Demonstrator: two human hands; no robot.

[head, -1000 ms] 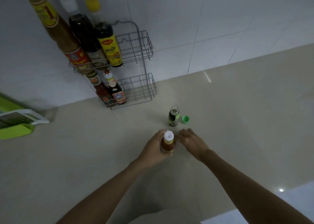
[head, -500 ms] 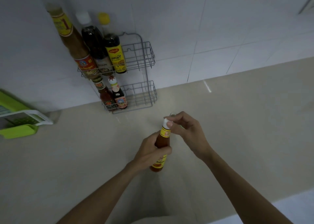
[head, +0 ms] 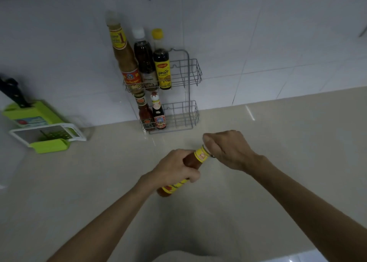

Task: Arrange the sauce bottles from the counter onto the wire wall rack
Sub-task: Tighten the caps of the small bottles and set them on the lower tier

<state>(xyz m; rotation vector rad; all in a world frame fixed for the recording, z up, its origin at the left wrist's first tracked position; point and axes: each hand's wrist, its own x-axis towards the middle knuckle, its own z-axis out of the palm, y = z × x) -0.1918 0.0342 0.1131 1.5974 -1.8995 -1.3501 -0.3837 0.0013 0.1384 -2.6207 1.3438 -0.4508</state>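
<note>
I hold a red chili sauce bottle [head: 190, 158] with yellow labels tilted above the counter. My left hand [head: 174, 168] grips its body. My right hand [head: 228, 150] is closed over its cap, hiding the cap. The grey wire wall rack [head: 188, 78] hangs on the tiled wall. Its upper shelf carries three tall bottles [head: 147, 63] at the left. Its lower shelf [head: 182, 116] holds two small bottles [head: 153, 116] at the left. The right halves of both shelves are bare. The small dark bottle and green cap seen earlier are hidden behind my right hand.
A green and white slicer box [head: 43, 130] with a black-handled knife [head: 14, 92] stands at the left against the wall. The beige counter [head: 297, 142] stretches right of my hands.
The red sauce bottle has been lifted off the counter and tilted. My right hand moved from beside it onto its cap. The view shifted, putting the rack nearer the centre.
</note>
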